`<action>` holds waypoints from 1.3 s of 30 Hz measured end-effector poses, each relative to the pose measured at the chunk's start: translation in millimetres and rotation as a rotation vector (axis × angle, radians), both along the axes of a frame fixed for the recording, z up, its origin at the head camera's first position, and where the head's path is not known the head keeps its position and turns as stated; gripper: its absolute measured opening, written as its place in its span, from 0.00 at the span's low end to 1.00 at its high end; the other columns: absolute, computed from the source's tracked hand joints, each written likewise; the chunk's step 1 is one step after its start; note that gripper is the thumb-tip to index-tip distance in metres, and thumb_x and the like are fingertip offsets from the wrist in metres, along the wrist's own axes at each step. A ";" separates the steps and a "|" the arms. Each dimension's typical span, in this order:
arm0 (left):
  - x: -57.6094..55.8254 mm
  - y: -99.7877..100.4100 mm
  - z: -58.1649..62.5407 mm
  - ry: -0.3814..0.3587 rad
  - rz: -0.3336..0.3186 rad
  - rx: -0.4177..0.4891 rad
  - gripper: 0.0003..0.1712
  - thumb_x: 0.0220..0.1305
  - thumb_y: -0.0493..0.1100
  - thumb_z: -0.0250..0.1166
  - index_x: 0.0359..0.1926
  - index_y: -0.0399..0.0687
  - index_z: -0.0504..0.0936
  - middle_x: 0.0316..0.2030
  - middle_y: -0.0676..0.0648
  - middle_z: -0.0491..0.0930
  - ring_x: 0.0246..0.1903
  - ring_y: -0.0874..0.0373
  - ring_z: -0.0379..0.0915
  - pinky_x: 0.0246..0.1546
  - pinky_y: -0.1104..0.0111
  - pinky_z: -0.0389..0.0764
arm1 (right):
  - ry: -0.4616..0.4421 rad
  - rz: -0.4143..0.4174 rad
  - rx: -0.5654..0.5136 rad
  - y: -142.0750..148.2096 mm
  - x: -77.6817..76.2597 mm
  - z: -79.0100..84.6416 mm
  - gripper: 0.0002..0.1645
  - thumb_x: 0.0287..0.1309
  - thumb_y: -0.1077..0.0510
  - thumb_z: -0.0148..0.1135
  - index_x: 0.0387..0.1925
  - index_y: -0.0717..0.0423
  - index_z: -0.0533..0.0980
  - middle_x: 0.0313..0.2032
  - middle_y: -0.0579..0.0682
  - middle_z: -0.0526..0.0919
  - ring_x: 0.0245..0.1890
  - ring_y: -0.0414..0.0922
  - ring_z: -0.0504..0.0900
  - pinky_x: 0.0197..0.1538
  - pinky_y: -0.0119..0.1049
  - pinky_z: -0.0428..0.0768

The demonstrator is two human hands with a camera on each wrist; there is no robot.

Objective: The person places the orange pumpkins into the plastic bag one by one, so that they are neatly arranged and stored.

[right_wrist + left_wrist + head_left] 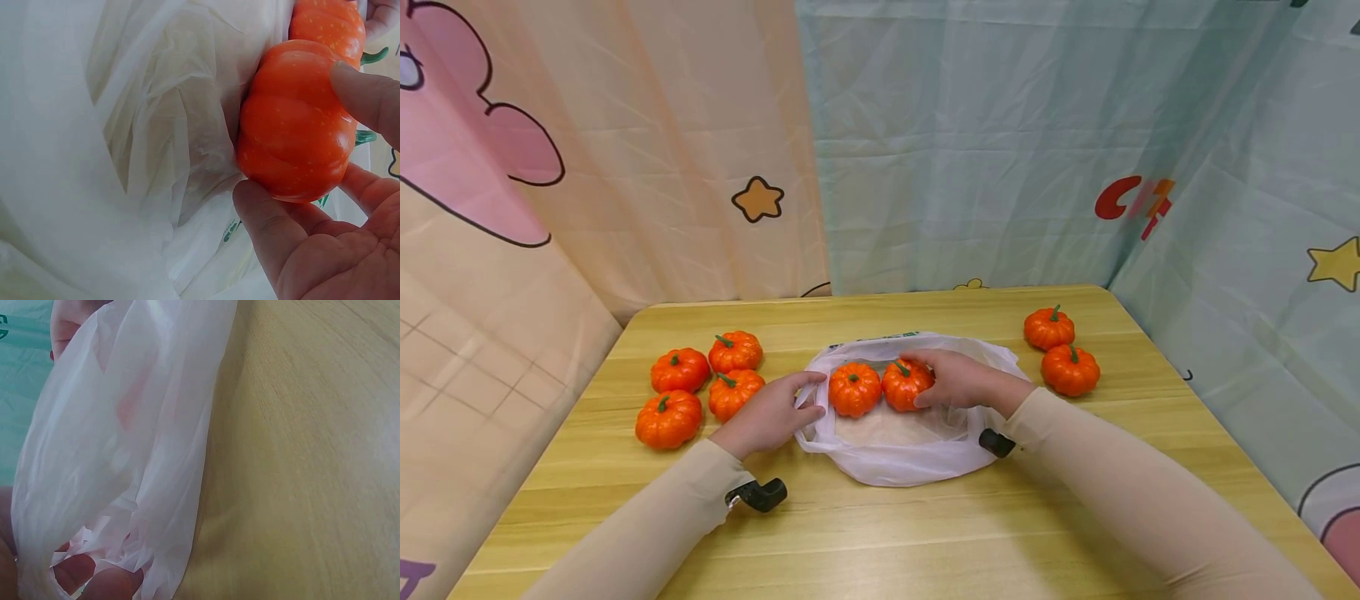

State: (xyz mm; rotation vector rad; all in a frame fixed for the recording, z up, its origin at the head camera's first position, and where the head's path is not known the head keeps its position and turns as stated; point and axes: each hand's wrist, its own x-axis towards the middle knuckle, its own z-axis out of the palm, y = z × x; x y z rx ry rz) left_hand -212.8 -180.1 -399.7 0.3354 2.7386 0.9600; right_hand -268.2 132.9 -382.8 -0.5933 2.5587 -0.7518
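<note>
A white plastic bag (895, 462) lies spread with its mouth up at the middle of the table. Two small orange pumpkins sit side by side in its opening. My right hand (958, 379) grips the right pumpkin (904, 392), thumb on one side and fingers on the other in the right wrist view. The left pumpkin (854, 390) is right beside it. At the bag's left edge, my left hand (773, 414) holds the thin plastic between thumb and fingers. In the left wrist view, folds of the bag (112, 444) partly cover the left fingers (112, 584).
Several more pumpkins (670, 419) stand grouped on the left of the wooden table (850, 550). Two others, a rear pumpkin (1048, 328) and a front pumpkin (1071, 370), stand at the right. Printed curtains (970, 167) enclose the back and sides.
</note>
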 end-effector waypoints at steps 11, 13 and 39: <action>0.4 0.0 -1.2 -0.003 0.004 0.007 0.33 0.71 0.47 0.69 0.74 0.48 0.73 0.26 0.50 0.66 0.19 0.57 0.63 0.24 0.70 0.68 | 0.004 0.011 -0.007 1.1 0.6 -0.3 0.49 0.61 0.58 0.75 0.80 0.50 0.63 0.74 0.58 0.72 0.70 0.56 0.72 0.76 0.55 0.68; -0.1 0.1 -1.4 -0.004 0.005 0.007 0.33 0.71 0.47 0.69 0.74 0.49 0.73 0.25 0.50 0.66 0.19 0.57 0.63 0.24 0.70 0.68 | 0.006 0.014 -0.006 1.3 0.7 -0.6 0.49 0.61 0.58 0.75 0.80 0.50 0.63 0.74 0.57 0.72 0.70 0.56 0.73 0.76 0.55 0.69; 0.9 -2.2 -0.8 -0.004 -0.001 0.012 0.33 0.72 0.48 0.68 0.74 0.49 0.73 0.26 0.50 0.66 0.19 0.57 0.63 0.24 0.69 0.68 | 0.009 -0.018 -0.087 51.5 22.6 65.2 0.47 0.69 0.53 0.69 0.82 0.48 0.59 0.77 0.62 0.66 0.73 0.63 0.72 0.68 0.57 0.78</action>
